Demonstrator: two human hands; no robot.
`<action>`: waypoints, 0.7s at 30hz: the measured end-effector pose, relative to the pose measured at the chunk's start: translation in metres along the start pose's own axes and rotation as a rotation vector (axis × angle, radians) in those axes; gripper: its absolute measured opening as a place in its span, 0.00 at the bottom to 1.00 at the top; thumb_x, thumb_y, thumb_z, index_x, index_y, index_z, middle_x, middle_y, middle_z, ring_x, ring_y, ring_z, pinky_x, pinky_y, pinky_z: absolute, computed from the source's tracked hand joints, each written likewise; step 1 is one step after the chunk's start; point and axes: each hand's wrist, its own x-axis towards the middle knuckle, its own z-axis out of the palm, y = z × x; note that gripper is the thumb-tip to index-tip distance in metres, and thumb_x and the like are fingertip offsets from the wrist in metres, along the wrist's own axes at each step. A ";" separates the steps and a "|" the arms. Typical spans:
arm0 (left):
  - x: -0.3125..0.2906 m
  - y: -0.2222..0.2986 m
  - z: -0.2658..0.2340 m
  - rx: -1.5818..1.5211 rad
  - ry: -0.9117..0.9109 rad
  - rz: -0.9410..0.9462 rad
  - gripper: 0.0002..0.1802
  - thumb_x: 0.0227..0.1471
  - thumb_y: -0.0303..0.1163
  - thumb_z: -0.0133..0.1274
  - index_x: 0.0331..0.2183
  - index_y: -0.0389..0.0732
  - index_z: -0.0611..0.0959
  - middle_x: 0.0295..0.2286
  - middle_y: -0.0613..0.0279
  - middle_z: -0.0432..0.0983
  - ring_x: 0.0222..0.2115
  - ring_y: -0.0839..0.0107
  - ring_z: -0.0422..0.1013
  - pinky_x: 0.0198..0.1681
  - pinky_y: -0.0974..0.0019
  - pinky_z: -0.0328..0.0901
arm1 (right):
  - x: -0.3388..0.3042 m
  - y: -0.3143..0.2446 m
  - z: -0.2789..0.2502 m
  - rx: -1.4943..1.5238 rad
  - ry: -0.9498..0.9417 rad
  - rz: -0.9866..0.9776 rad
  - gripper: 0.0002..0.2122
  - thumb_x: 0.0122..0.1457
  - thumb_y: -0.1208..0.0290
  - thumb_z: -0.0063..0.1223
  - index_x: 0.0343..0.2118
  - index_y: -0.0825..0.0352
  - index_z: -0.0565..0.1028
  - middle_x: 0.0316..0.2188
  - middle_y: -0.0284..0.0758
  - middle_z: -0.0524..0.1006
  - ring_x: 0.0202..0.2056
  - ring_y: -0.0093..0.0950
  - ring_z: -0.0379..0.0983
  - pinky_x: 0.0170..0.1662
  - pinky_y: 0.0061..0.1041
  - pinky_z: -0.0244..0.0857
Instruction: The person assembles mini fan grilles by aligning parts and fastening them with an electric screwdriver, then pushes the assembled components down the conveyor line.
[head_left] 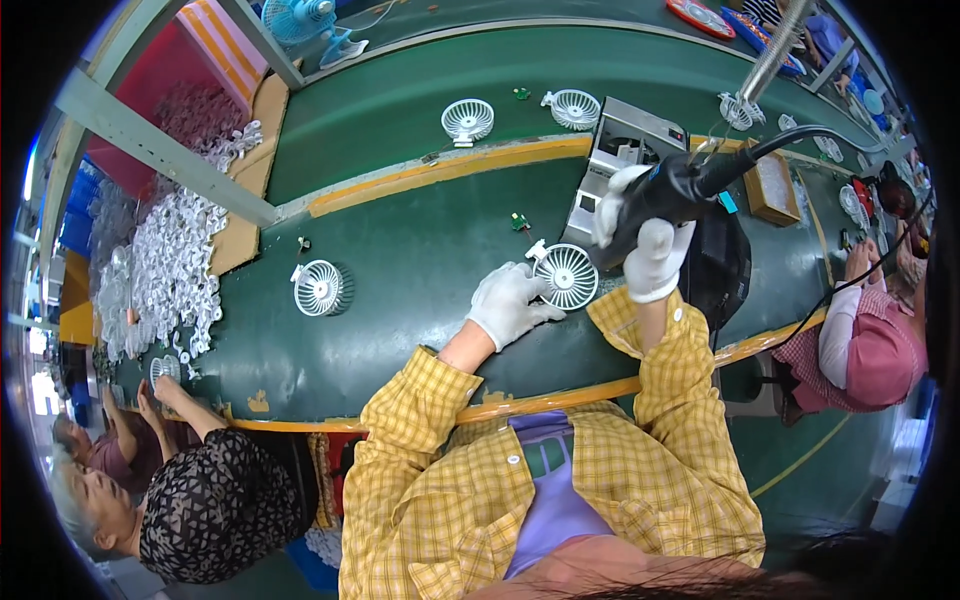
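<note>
My left hand point(513, 303), in a white glove, grips the near-left edge of a round white fan cage point(568, 277) lying on the green table point(420, 235). A small green circuit board point(520, 222) on a lead lies just beyond that cage. To its right, my right hand point(655, 258), also gloved, is wrapped round a thick black corded power tool point(665, 195), probably an electric screwdriver. The tool's working tip is hidden by the hand and the tool body. Under and beyond it stands a grey metal feeder-like box point(630, 135).
A second fan cage point(320, 288) lies to the left, beside a heap of white plastic parts point(165, 270). More cages point(467, 121) sit on the far green belt point(380, 120). A coiled spring point(775, 50) hangs above a small parts box point(770, 190). Co-workers sit on both sides.
</note>
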 end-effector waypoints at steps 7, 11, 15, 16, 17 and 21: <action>0.006 0.001 -0.009 0.048 -0.083 -0.066 0.17 0.32 0.46 0.63 0.23 0.45 0.82 0.22 0.57 0.70 0.29 0.58 0.67 0.31 0.57 0.62 | -0.023 0.029 0.015 0.062 -0.113 0.157 0.35 0.35 0.48 0.69 0.38 0.74 0.68 0.20 0.31 0.71 0.22 0.19 0.67 0.24 0.17 0.60; 0.003 -0.005 -0.006 0.004 -0.088 -0.046 0.17 0.33 0.46 0.62 0.24 0.44 0.82 0.22 0.57 0.70 0.29 0.58 0.67 0.32 0.57 0.63 | -0.024 0.044 0.017 0.060 -0.126 0.247 0.34 0.34 0.51 0.71 0.38 0.72 0.68 0.22 0.30 0.71 0.23 0.19 0.67 0.26 0.18 0.62; -0.003 -0.011 -0.002 0.006 -0.027 -0.016 0.18 0.33 0.49 0.61 0.24 0.45 0.82 0.24 0.56 0.71 0.29 0.56 0.68 0.31 0.55 0.63 | -0.023 0.047 0.017 0.091 -0.267 0.312 0.31 0.36 0.56 0.71 0.38 0.72 0.68 0.22 0.29 0.71 0.23 0.18 0.67 0.27 0.16 0.61; -0.002 -0.009 -0.002 0.041 -0.036 -0.016 0.19 0.33 0.50 0.61 0.23 0.45 0.82 0.24 0.56 0.71 0.29 0.56 0.69 0.32 0.55 0.64 | -0.025 0.042 0.021 0.122 -0.251 0.335 0.31 0.36 0.56 0.71 0.38 0.72 0.68 0.22 0.29 0.72 0.23 0.17 0.66 0.26 0.16 0.60; -0.001 -0.007 -0.001 -0.010 -0.033 -0.035 0.20 0.32 0.51 0.61 0.23 0.45 0.81 0.24 0.57 0.72 0.30 0.56 0.69 0.33 0.55 0.64 | -0.024 0.046 0.015 0.149 -0.320 0.314 0.32 0.36 0.54 0.71 0.38 0.73 0.68 0.22 0.30 0.71 0.21 0.18 0.66 0.22 0.16 0.58; 0.000 -0.005 -0.006 0.045 -0.057 -0.062 0.20 0.28 0.52 0.63 0.22 0.47 0.82 0.24 0.58 0.71 0.31 0.58 0.69 0.34 0.56 0.64 | -0.027 0.044 0.006 0.190 -0.222 0.285 0.36 0.34 0.50 0.70 0.41 0.72 0.67 0.21 0.34 0.72 0.18 0.24 0.67 0.19 0.20 0.59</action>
